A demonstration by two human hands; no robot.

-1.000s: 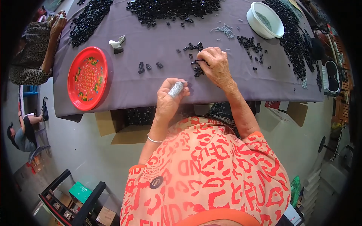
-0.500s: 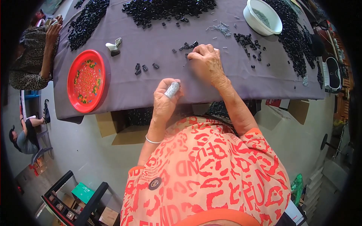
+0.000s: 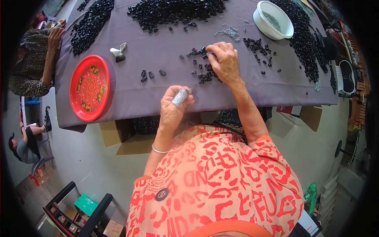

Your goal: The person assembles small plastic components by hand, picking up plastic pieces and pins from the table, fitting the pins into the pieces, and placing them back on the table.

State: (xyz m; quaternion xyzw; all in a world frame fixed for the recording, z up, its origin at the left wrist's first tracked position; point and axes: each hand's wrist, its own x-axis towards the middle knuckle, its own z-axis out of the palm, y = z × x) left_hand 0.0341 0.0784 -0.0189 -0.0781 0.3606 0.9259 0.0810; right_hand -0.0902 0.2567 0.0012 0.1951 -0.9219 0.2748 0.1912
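Note:
My left hand (image 3: 173,106) is held over the front edge of the table, its fingers closed together. A speckled silver-grey wrap (image 3: 180,97) covers its thumb; a small dark bit shows at the fingertips, too small to name. Farther right, my right hand (image 3: 226,66) is pinched over a loose group of small black cylindrical pieces (image 3: 205,77). Whatever its fingertips hold, if anything, is hidden. To the left lie several more black pieces (image 3: 152,74), apart from both hands. Short, thin clear-grey sticks (image 3: 231,33) are scattered beyond my right hand.
Large heaps of black pieces (image 3: 173,14) cover the far side of the grey-clothed table (image 3: 134,94). A red floral tray (image 3: 90,87) lies at left, a white bowl (image 3: 272,21) with grey bits at far right. Another person's hand (image 3: 55,37) shows at the left edge.
My right hand has shifted slightly right and away from me, uncovering a group of black pieces that lay under it. My left hand has stayed nearly in place, its fingers moving slightly.

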